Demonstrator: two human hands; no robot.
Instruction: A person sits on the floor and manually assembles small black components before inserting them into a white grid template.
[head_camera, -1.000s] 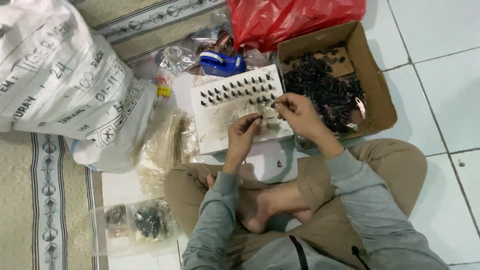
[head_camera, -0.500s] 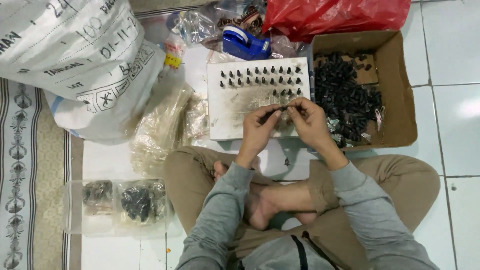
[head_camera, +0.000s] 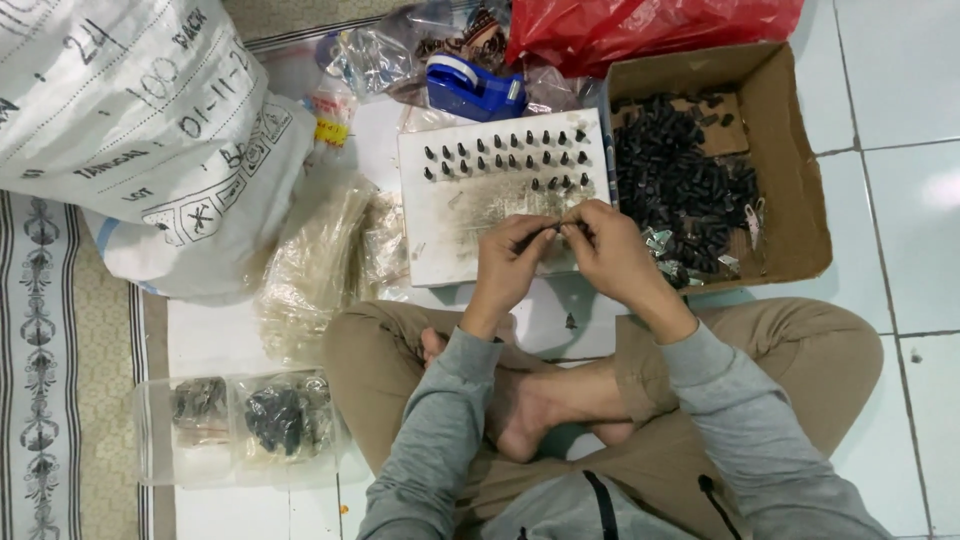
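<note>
My left hand (head_camera: 510, 262) and my right hand (head_camera: 608, 250) meet over the near half of a white foam board (head_camera: 450, 235), fingertips pinched together on one small black piece (head_camera: 557, 228). Rows of small black pieces (head_camera: 505, 158) stand upright along the board's far half. To the right, a cardboard box (head_camera: 790, 160) holds a heap of the same black pieces (head_camera: 680, 190). One black piece (head_camera: 570, 321) lies on the floor by my knee. I sit cross-legged in grey sleeves and tan trousers.
A big white woven sack (head_camera: 130, 130) fills the upper left. A blue tape dispenser (head_camera: 475, 90) and a red plastic bag (head_camera: 640, 25) lie beyond the board. Clear plastic bags (head_camera: 320, 265) sit left of it. A clear container (head_camera: 240, 425) with dark parts stands at lower left.
The view has shifted so board and box sit lower and more central. My hands have come down from the rows to the board's near half, both fingertips joined on a piece.
</note>
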